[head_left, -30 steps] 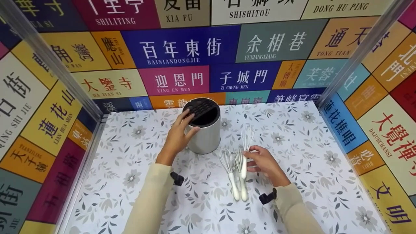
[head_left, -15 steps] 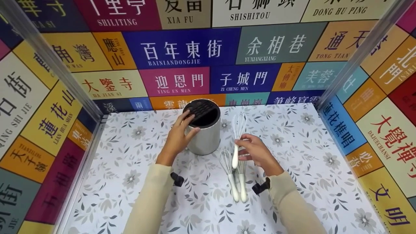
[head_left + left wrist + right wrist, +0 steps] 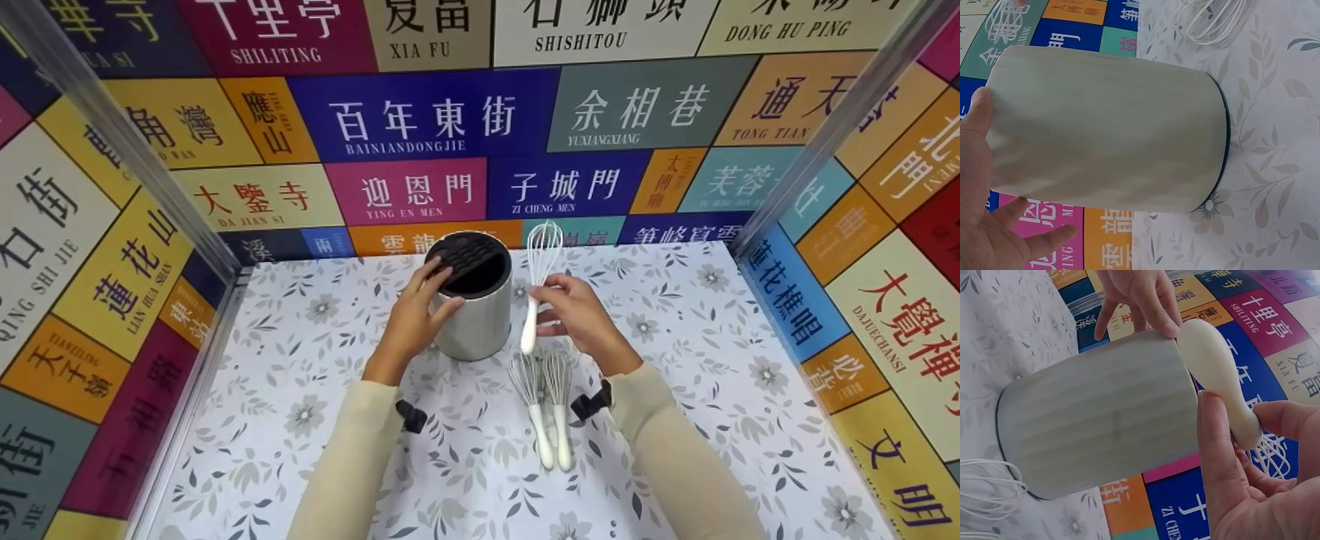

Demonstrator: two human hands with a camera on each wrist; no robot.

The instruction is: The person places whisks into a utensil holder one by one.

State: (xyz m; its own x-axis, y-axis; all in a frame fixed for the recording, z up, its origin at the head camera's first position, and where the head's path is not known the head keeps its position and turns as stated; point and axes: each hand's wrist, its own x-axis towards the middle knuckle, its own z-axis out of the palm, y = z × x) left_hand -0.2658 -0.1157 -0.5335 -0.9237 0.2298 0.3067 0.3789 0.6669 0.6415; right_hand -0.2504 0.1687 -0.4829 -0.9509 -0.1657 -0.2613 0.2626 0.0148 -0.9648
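Note:
A light grey cylindrical utensil holder (image 3: 474,326) with a black inner rim stands on the table; a dark ribbed insert covers part of its opening. My left hand (image 3: 415,319) rests on its upper left side, thumb and fingers at the rim. To the holder's right, my right hand (image 3: 581,319) pinches a whisk (image 3: 529,326) near the top of its cream handle, wires up, raised above the table. In the right wrist view the whisk handle (image 3: 1210,354) shows between thumb and fingers. Two more whisks (image 3: 541,439) lie side by side below it, handles toward me.
A white tablecloth (image 3: 300,465) with grey flowers and leaves covers the table. Behind and at both sides rise panels (image 3: 420,112) printed with colourful place names. Clear corner strips (image 3: 825,120) join the panels.
My right hand has lifted the whisk away from the other two, up and leftward, to beside the holder. My left hand has stayed on the holder.

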